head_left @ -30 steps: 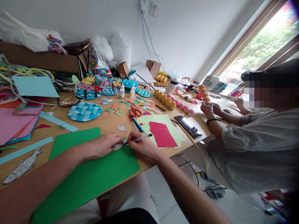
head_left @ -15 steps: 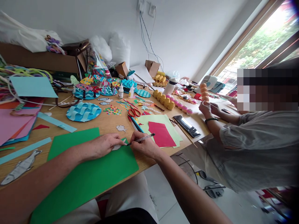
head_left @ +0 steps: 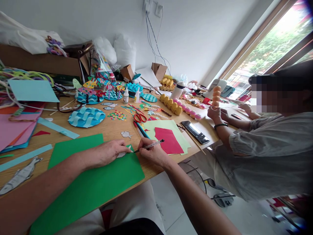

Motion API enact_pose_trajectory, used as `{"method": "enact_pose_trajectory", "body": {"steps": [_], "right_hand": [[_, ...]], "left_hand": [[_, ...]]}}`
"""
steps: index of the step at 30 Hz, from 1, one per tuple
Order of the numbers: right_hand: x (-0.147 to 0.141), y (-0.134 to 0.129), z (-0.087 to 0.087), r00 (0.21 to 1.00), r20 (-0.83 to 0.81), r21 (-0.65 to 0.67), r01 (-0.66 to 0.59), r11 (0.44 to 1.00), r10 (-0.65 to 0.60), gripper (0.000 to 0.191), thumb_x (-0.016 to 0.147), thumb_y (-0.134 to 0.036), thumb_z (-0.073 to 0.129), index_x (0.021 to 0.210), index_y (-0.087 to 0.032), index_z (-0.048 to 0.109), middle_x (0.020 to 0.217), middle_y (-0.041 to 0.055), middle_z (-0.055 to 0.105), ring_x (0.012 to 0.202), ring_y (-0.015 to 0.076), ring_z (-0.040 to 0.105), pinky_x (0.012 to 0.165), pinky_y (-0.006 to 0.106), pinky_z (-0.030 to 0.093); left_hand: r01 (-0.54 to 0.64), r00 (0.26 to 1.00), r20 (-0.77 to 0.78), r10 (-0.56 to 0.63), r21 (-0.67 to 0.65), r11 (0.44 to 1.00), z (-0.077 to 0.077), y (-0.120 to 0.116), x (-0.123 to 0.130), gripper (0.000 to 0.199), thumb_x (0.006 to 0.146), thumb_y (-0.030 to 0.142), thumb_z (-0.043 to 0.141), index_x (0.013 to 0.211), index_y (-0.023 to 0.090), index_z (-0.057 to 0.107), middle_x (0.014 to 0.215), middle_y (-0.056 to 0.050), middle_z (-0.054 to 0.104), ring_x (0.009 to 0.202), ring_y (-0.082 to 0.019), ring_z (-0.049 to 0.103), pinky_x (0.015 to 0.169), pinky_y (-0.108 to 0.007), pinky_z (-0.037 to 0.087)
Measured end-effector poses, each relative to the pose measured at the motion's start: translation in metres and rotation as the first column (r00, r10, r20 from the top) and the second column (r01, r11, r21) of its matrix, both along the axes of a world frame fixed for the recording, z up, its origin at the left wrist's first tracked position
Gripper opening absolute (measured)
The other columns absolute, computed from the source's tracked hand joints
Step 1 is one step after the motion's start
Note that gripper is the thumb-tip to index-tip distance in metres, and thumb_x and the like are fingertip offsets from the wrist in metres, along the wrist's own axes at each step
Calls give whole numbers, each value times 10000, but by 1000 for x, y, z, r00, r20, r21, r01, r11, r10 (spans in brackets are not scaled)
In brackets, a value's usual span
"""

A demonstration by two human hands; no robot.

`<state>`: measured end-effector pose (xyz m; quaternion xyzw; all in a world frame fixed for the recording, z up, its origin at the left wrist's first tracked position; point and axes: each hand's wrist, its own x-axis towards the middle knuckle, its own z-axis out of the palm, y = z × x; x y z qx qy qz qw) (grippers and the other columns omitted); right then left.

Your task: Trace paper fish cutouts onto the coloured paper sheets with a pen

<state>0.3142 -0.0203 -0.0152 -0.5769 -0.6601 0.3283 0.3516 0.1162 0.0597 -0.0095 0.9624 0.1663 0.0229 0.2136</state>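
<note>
Under the fingertips of my left hand [head_left: 111, 151], a small white paper fish cutout [head_left: 121, 154] is pressed flat on a green sheet [head_left: 97, 182]; the hand covers part of it. That hand lies with its fingers stretched out and is open. My right hand [head_left: 151, 151] is closed around a slim pen [head_left: 154, 144], whose dark tip meets the green sheet beside the cutout's edge. Just behind my hands, another drawn fish cutout [head_left: 126, 134] lies on the wooden table. A longer paper fish [head_left: 21, 176] is at the left, past my left forearm.
Red-handled scissors [head_left: 140, 117], a red sheet [head_left: 167, 140] and a phone [head_left: 195, 132] lie beyond my right hand. Glue bottles [head_left: 126, 95] stand behind a blue wavy disc [head_left: 86, 117]. On the right, another person [head_left: 264, 147] holds an orange segmented piece [head_left: 216, 95].
The pen and my right hand have shifted slightly to the right along the cutout. My left hand stays in place on it.
</note>
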Motion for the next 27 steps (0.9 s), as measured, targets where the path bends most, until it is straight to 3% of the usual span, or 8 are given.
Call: {"method": "enact_pose_trajectory", "body": {"steps": [7,27], "right_hand": [[0,-1,2,1000,7,-7,10,1000,-10,93,651,-101,459,622,-188,476,565,-56,436,535,86,379,491,185,298],[-11,2,1,999,30,54,32,998,-34,113,662,-92,460,628,-199,474,535,-68,437,520,89,388,488,184,286]], "left_hand": [[10,999,32,-10,0,1000,-7,3,0,352,919,292,339,1089,233,642,801,-22,500,723,-157,514,624,-227,374],[2,999,49,-1,-15,1000,-8,2,0,360,909,282,339,1083,229,650,801,-22,512,721,-154,511,624,-227,387]]}}
